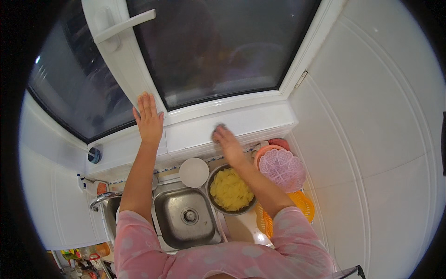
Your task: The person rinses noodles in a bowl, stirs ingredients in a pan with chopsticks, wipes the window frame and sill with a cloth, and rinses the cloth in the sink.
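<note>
My left hand [149, 120] lies flat against the white window frame [120, 66], fingers spread and pointing up, with nothing held. Over the white window sill [195, 130] my right hand [225, 139] is blurred. Its fingers press on a small dark grey scrubbing pad [219, 129], mostly covered by them. Below the right forearm stands a metal bowl [213, 205] full of yellow sliced pieces [230, 190], perhaps potato. A white bowl [194, 172] sits left of it, at the back rim of the stainless steel sink [184, 230].
A chrome faucet [104, 197] is at the left. Pink [282, 169] and orange [303, 207] plastic baskets stand against the right wall. A white window handle [125, 26] juts out above. A round blue-black object [94, 155] rests on the sill's left end. Bottles [101, 249] crowd the lower left.
</note>
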Demonstrator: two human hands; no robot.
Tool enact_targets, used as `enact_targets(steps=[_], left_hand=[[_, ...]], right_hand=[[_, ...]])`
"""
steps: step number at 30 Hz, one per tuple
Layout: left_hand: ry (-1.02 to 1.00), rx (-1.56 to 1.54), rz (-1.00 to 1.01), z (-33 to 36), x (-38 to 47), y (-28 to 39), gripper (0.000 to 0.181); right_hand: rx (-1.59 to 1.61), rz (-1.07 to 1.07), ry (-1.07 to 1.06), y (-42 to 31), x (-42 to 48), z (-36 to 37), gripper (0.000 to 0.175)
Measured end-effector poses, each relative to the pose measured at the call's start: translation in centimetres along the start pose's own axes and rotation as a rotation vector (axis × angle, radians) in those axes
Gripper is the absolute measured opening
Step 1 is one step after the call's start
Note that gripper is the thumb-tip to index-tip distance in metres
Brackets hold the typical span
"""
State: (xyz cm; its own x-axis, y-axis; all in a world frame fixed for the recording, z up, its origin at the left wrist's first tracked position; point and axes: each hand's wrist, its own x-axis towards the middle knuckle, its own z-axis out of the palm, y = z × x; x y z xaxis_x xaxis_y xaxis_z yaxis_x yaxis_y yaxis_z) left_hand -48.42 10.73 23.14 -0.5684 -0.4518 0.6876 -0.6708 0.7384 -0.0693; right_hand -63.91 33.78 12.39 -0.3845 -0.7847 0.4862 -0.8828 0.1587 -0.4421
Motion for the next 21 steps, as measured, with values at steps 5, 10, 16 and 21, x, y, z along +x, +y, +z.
enact_targets(steps=[5, 10, 16, 21], left_hand=[[-0.078, 0.018, -0.003, -0.5, 0.1, -0.5, 0.078], [-0.079, 0.005, 0.029, -0.9, 0.3, -0.3, 0.079], [-0.104, 0.001, 0.027, -1.1, 0.1, -0.8, 0.079], [-0.127, -0.041, 0.013, -0.7, 0.4, -0.3, 0.08]], right_hand=[[0.067, -0.164, -0.021, -6.1, 2.8, 5.7, 0.03], [0.046, -0.121, -0.024, -4.1, 5.7, 6.1, 0.03], [-0.017, 0.101, 0.086, 3.7, 4.9, 1.1, 0.026], [-0.286, 0.212, 0.137, 12.3, 3.4, -4.1, 0.026]])
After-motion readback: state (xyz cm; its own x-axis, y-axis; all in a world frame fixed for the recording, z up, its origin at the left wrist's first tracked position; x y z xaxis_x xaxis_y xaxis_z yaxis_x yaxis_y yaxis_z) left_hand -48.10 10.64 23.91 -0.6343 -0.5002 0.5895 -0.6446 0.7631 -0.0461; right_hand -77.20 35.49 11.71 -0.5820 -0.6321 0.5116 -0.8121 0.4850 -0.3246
